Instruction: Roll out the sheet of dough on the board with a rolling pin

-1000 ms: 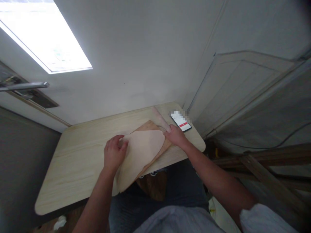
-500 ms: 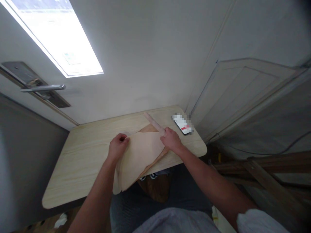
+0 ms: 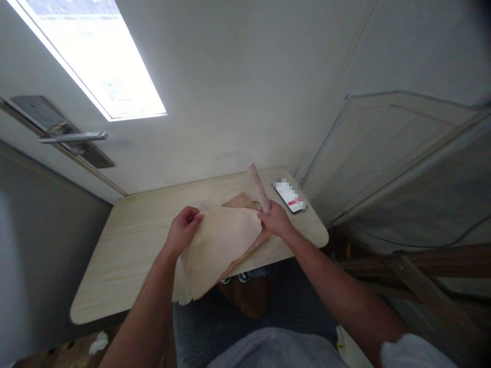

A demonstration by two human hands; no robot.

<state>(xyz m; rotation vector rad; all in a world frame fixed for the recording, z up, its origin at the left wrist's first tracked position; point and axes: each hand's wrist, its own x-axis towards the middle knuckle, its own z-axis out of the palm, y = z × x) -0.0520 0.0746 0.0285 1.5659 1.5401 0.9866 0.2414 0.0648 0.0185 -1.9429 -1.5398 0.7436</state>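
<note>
A pale tan sheet of soft material (image 3: 220,243) lies on a darker brown sheet (image 3: 240,202) on a light wooden table (image 3: 130,245); its near end hangs over the table's front edge. My left hand (image 3: 184,230) is closed, pinching the pale sheet's left corner. My right hand (image 3: 276,222) is wrapped round the lower end of a pinkish rolling-pin-like stick (image 3: 259,188), which points up and away from me, at the sheet's right corner.
A phone (image 3: 290,196) with a lit screen lies on the table's far right corner. A door with a metal handle (image 3: 72,138) stands to the left, a white wall behind, a leaning door panel (image 3: 383,148) and wooden boards (image 3: 422,276) at right.
My right hand took up the stick and swung it from lying on the table to pointing upward. My left hand closed on the sheet's corner. The view shifted a little.
</note>
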